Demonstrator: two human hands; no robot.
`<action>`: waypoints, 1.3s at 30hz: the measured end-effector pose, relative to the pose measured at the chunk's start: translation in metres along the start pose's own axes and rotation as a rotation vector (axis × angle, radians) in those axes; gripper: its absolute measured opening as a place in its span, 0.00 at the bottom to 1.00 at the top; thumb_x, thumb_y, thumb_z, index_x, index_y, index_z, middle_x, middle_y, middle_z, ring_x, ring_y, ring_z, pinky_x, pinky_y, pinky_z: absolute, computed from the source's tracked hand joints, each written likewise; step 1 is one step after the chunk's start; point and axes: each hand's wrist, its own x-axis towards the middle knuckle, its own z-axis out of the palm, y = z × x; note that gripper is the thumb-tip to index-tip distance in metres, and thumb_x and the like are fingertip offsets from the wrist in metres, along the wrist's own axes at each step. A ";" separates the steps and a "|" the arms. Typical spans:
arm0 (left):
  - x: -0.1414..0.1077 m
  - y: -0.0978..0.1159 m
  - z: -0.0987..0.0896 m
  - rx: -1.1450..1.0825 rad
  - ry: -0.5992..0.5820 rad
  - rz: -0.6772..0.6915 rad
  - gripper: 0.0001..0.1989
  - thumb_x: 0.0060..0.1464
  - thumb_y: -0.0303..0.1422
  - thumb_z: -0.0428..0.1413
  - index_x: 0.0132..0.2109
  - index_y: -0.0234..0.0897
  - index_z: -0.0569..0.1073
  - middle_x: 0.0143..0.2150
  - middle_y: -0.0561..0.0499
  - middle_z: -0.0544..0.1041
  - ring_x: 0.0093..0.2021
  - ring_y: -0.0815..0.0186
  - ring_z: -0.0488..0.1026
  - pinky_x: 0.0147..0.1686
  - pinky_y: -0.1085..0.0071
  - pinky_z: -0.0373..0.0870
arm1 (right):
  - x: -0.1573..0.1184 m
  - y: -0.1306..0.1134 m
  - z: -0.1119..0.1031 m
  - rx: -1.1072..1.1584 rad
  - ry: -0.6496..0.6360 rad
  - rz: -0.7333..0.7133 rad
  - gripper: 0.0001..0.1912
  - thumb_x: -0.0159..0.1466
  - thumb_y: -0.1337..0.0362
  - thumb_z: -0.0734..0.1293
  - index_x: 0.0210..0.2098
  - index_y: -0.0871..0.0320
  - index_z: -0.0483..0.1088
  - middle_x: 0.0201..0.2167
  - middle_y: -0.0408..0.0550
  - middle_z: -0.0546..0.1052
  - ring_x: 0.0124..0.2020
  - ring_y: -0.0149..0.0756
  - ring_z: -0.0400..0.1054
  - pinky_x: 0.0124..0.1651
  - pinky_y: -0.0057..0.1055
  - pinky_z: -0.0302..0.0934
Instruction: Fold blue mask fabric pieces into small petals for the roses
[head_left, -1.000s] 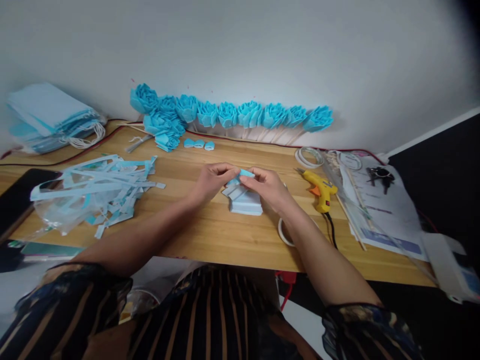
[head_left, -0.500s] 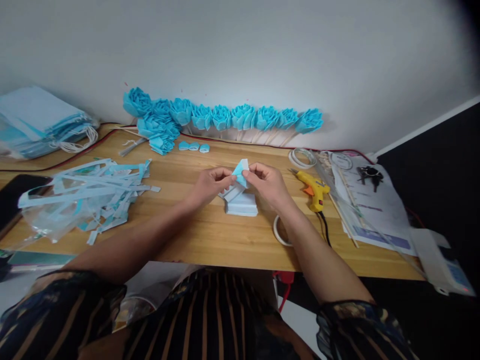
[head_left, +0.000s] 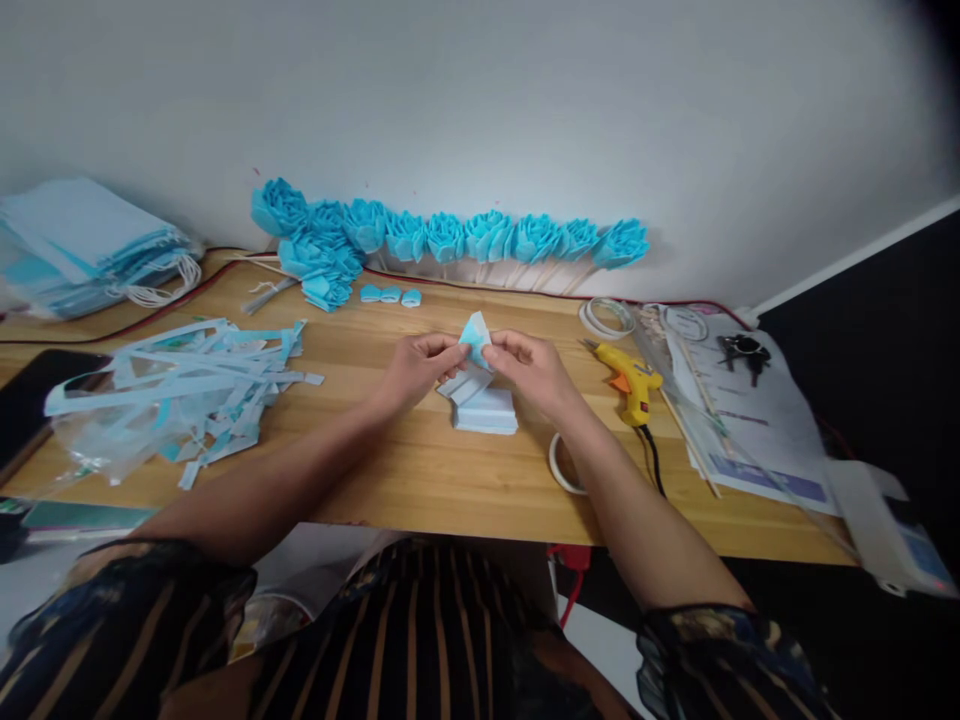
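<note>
A small blue-and-white piece of mask fabric [head_left: 475,336], folded to a point at the top, is pinched between both hands above the middle of the table. My left hand [head_left: 422,372] grips its left side with thumb and fingers closed. On its right side, my right hand [head_left: 529,368] holds it in a similar pinch. Directly below lies a stack of white cut pieces [head_left: 486,412], with a few loose ones slanting off its upper left. Beyond my hands, several small folded blue pieces [head_left: 390,294] rest in a row.
Blue fabric roses [head_left: 491,236] on sticks line the wall. Fabric strips [head_left: 202,375] and stacked masks [head_left: 90,235] are on the left. A yellow glue gun [head_left: 634,385], a tape roll [head_left: 562,465], keys [head_left: 744,355] and a printed sheet [head_left: 772,420] are on the right.
The pinched piece has shifted slightly left and turned a little, its pointed tip now more upright. Both hands keep their hold. The whole view has shifted slightly.
</note>
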 end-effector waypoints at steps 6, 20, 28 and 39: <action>0.001 -0.001 0.000 0.007 0.002 -0.012 0.18 0.45 0.47 0.64 0.28 0.34 0.77 0.23 0.52 0.74 0.23 0.72 0.65 0.26 0.74 0.64 | 0.004 0.013 0.002 -0.020 0.042 0.030 0.14 0.58 0.55 0.72 0.39 0.57 0.76 0.29 0.41 0.74 0.30 0.31 0.65 0.35 0.29 0.59; 0.000 -0.002 0.000 0.086 -0.009 0.006 0.17 0.48 0.45 0.63 0.26 0.35 0.76 0.21 0.53 0.73 0.22 0.73 0.64 0.24 0.74 0.61 | 0.003 0.009 0.003 -0.030 0.061 0.001 0.13 0.59 0.53 0.71 0.35 0.57 0.76 0.26 0.40 0.70 0.28 0.30 0.60 0.33 0.29 0.54; 0.001 -0.002 0.001 0.004 -0.040 0.009 0.23 0.52 0.52 0.59 0.30 0.33 0.78 0.26 0.49 0.77 0.24 0.71 0.68 0.24 0.74 0.64 | 0.004 0.011 0.005 -0.052 0.183 -0.023 0.15 0.60 0.52 0.70 0.28 0.57 0.71 0.24 0.39 0.67 0.27 0.29 0.57 0.30 0.28 0.51; 0.001 -0.002 0.002 -0.020 -0.032 -0.018 0.16 0.45 0.43 0.65 0.33 0.35 0.77 0.25 0.53 0.75 0.23 0.73 0.66 0.23 0.76 0.62 | 0.005 0.012 0.004 -0.031 0.198 -0.025 0.16 0.59 0.50 0.72 0.28 0.57 0.72 0.24 0.40 0.69 0.26 0.29 0.58 0.30 0.28 0.52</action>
